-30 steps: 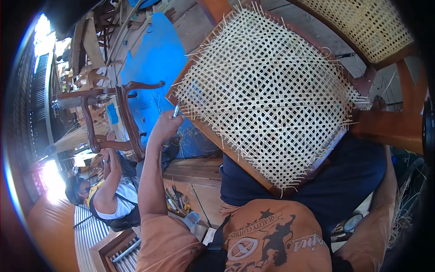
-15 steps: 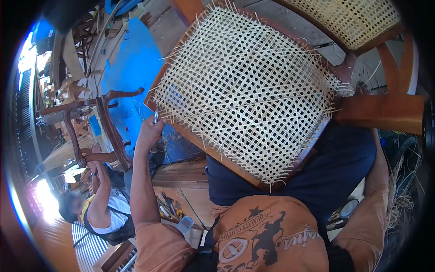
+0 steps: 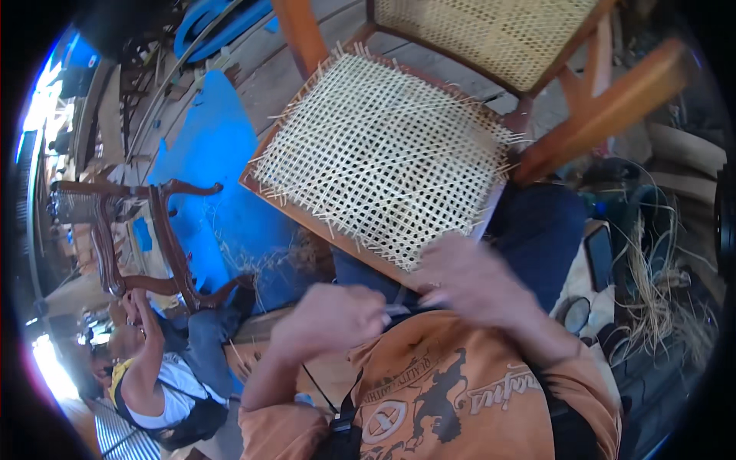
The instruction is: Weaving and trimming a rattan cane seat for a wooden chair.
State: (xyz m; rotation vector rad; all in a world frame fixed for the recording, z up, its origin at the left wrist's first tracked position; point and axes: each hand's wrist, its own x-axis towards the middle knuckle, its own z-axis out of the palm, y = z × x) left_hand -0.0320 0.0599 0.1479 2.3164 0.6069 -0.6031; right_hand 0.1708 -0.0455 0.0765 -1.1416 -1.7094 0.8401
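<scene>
A wooden chair's woven cane seat [image 3: 383, 153] lies tilted over my lap, with loose cane ends sticking out along its edges. My left hand [image 3: 331, 318] is a closed, blurred fist just off the seat's near edge. A short metallic tool [image 3: 395, 310] juts from it toward the right; its exact kind is too smeared to make out. Over the seat's near corner is my right hand [image 3: 471, 277], also blurred, its fingers by the frame edge. Whether it grips anything is hidden.
The chair's caned backrest [image 3: 491, 38] and a wooden leg [image 3: 606, 107] extend to the far right. A blue sheet [image 3: 207, 130] covers floor at the left. Another person [image 3: 169, 376] sits there by a carved chair frame [image 3: 172, 230]. Cane strands [image 3: 652, 268] and a phone [image 3: 599, 257] lie right.
My left hand has come from the seat's left corner down toward my body with the tool. My right hand has risen to the near corner. The chair appears farther away and slightly turned.
</scene>
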